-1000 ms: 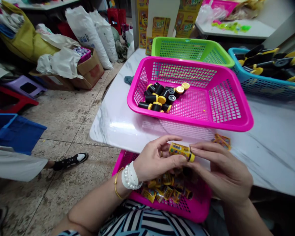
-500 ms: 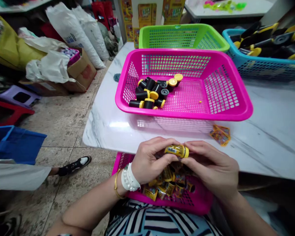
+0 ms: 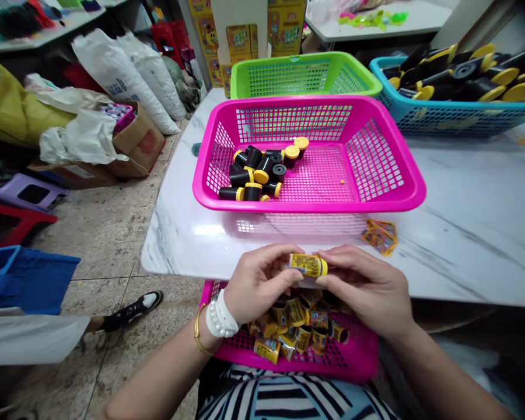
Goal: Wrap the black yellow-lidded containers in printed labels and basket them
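Between my two hands is a small canister with a yellow printed wrapper and a yellow cap at its right end. My left hand grips the wrapped end with thumb and fingers. At the capped end, my right hand pinches with thumb and fingertips. Below them, on my lap, a pink basket holds several printed yellow sleeves. On the table ahead, a larger pink basket contains several black canisters with yellow caps, gathered on its left side.
Printed cards lie on the marble-patterned table. Behind stand a green basket and a blue basket heaped with black and yellow pieces. On the left are sacks, a cardboard box, a blue bin and another person's foot.
The canister has turned in my fingers, so a different side of its wrapper now shows. My view has shifted slightly. Both hands keep hold of it.
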Demonstrator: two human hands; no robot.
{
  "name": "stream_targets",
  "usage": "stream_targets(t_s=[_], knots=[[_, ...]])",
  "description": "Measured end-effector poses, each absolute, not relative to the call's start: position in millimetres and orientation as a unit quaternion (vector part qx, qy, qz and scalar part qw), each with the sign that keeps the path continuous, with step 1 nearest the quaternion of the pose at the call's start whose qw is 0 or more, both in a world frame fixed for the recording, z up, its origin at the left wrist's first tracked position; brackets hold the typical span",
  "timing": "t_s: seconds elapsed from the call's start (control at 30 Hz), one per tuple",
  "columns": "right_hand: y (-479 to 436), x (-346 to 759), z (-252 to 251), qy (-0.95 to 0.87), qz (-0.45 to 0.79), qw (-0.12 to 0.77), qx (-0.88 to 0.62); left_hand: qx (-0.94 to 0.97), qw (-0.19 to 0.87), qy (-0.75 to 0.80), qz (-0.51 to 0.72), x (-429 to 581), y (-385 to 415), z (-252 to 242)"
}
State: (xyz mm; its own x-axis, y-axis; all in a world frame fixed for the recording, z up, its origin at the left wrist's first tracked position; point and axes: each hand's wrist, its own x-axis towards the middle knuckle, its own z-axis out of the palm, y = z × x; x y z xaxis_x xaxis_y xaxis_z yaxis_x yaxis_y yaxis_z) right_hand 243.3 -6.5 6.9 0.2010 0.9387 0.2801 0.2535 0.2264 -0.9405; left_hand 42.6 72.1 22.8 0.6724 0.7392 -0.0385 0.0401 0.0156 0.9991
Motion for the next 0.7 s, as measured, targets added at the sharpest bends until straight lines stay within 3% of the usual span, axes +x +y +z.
stream_targets(t_s=[0.13,0.23,0.33,0.47,0.57,0.63,0.7], knots=[[0.3,238.9,12.2,-0.491,0.377,0.558,-0.553,0.783,0.459,0.265,0.326,40.7,70.9,18.5],[5.4,238.3,15.3,-0.466,0.427,0.544,-0.552,0.797,0.416,0.251,0.359,42.1,67.9,17.3],[4.6,239.7,13.1,-0.523,0.38,0.538,-0.541,0.747,0.489,0.297,0.339,44.2,65.0,20.1],[-5.7,235.0,1.4,-0.639,0.165,0.548,-0.514,0.583,0.687,0.375,0.219,47.6,66.4,27.6],[-11.4,230.3,-5.6,-0.669,0.061,0.557,-0.488,0.543,0.73,0.38,0.167,49.4,72.7,30.8],[-10.2,231.9,-5.0,-0.655,0.077,0.563,-0.498,0.53,0.744,0.374,0.158,50.2,77.4,31.0],[-5.5,238.1,-0.2,-0.63,0.177,0.562,-0.505,0.513,0.765,0.356,0.158,50.7,81.6,30.4]])
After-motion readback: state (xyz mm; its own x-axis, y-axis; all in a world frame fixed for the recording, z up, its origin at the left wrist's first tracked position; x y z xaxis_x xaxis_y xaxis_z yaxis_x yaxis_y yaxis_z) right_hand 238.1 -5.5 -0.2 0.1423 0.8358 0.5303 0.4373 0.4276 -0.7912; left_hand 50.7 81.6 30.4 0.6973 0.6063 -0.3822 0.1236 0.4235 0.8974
